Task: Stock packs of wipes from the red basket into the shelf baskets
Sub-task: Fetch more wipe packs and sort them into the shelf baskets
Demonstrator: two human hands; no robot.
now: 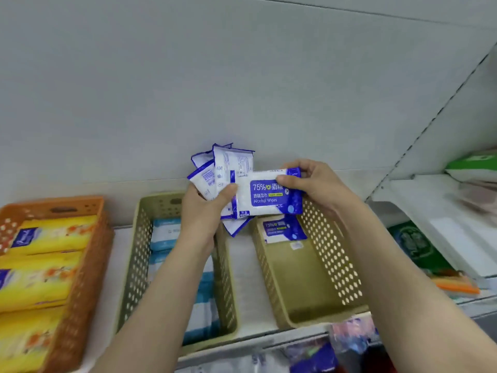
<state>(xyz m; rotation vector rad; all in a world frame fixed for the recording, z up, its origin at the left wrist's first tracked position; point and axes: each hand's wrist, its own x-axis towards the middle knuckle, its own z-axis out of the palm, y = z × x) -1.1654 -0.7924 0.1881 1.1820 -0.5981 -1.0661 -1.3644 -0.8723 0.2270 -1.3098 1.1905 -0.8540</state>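
Left hand (204, 208) covers the lower part of the fanned wipe packs (215, 173); exact count unreadable. Orange basket (80, 265) cut off by left edge. Bottom-edge packs (322, 354) and right-shelf goods (468, 200) blurred, labels illegible.

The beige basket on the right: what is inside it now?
The right beige basket holds one blue alcohol wipes pack at its far end; a small white label lies near it. The held packs cover the far wall, so anything there is hidden.
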